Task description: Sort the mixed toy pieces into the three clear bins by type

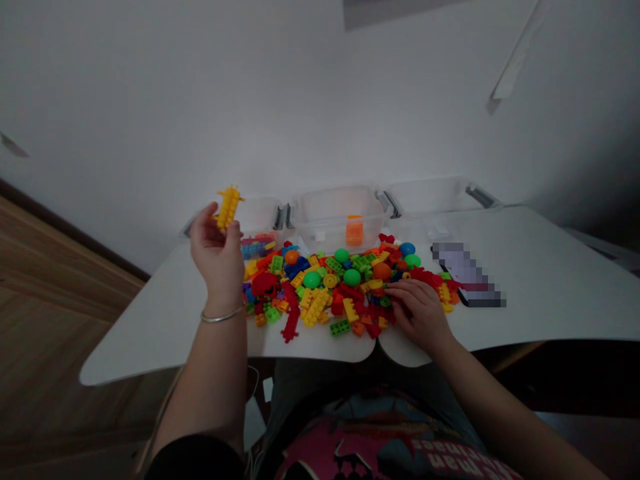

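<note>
Raised on the left, my left hand (pixel 216 243) pinches a long yellow building block (pixel 229 208) with studs and small prongs between thumb and fingers. It is above the left clear bin. My right hand (pixel 419 312) lies at the right part of a heap of colourful building blocks (pixel 316 307). Its fingers reach out over the pieces with the thumb apart, and the fingertips touch or nearly touch a small yellow piece (pixel 376 285). Green balls (pixel 352 277), an orange ball (pixel 383 271) and a red rounded piece (pixel 264 285) lie among the blocks.
Behind the heap stand a middle clear bin (pixel 325 207) holding an orange block (pixel 355 231), a left bin (pixel 263 208) with blue and red pieces, and a right bin (pixel 430 195). A phone (pixel 467 273) lies right on the white table (pixel 545 280). A wall rises behind.
</note>
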A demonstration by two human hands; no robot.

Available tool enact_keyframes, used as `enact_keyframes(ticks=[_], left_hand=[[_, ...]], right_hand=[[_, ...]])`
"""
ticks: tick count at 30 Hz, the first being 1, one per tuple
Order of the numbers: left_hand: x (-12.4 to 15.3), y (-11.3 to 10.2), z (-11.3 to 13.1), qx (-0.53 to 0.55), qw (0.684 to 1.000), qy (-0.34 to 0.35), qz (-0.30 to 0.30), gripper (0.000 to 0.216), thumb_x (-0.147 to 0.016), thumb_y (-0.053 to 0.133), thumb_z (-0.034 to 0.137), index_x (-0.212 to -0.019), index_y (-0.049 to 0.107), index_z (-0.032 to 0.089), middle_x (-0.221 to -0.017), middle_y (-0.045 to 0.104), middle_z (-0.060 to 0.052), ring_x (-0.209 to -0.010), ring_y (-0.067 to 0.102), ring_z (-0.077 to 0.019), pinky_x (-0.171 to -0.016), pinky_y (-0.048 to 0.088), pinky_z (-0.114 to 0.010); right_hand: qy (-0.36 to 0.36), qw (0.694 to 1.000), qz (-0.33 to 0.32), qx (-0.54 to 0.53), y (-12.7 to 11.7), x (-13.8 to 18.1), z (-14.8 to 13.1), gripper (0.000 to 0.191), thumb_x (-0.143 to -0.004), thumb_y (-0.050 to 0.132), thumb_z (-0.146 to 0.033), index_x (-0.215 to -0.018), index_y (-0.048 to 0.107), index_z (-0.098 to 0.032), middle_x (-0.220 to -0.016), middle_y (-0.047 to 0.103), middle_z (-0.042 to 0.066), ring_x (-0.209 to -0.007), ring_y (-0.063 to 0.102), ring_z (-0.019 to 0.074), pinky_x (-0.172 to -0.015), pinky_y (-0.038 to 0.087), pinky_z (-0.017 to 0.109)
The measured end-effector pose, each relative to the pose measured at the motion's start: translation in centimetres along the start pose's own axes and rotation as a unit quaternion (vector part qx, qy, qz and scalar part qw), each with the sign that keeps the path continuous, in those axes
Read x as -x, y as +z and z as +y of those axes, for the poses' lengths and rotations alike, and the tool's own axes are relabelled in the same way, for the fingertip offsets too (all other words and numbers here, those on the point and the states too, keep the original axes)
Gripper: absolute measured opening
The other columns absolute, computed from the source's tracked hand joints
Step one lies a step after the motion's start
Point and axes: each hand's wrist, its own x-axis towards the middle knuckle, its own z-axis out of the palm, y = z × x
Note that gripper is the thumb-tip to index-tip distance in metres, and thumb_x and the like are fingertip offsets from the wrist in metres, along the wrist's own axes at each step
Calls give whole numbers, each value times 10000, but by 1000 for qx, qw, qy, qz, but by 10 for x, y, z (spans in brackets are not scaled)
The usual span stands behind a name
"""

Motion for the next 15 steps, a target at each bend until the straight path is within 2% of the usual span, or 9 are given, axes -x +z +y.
enact_keyframes(ticks=[1, 4, 10, 12, 15], left_hand=[[-12, -1, -5, -14, 1000, 4, 10, 422, -826, 638, 252, -1235, 541, 210, -1044, 653, -59, -812, 640, -149, -721, 563, -295], [-39, 3, -20, -86, 996, -9, 5, 369, -825, 627, 240, -1188, 582, 194, -1017, 655, -65, -843, 627, -157, -749, 543, -291], [-61, 21, -46, -216, 969, -76, -91, 354, -798, 645, 280, -1127, 647, 150, -996, 700, -81, -872, 642, -183, -818, 521, -316], [-61, 25, -50, -265, 950, -116, -119, 370, -801, 643, 312, -1134, 657, 153, -1027, 710, -96, -906, 653, -203, -827, 509, -330], [-59, 28, -48, -367, 896, -168, -183, 373, -786, 668, 382, -1109, 681, 196, -1036, 724, -94, -955, 664, -256, -888, 466, -404]], right_hand=[[1, 1000, 0, 0, 0, 0, 0, 287, -855, 553, -167, -1104, 671, -246, -1074, 723, 50, -1032, 635, 239, -961, 494, 462], [4, 1000, -1, -1, 1, 1, 0, 296, -853, 547, -166, -1105, 675, -256, -1068, 724, 47, -1031, 638, 239, -963, 494, 464], [-4, 1000, 1, 8, 1, 0, 0, 270, -857, 545, -169, -1084, 669, -244, -1062, 724, 48, -1021, 634, 240, -944, 501, 459], [-3, 1000, 3, 8, 0, -1, 0, 264, -856, 549, -168, -1079, 670, -240, -1057, 725, 51, -1013, 633, 240, -938, 505, 457], [7, 1000, -1, 1, 0, -1, 0, 277, -855, 549, -168, -1088, 676, -247, -1058, 725, 50, -1012, 635, 237, -950, 503, 460]])
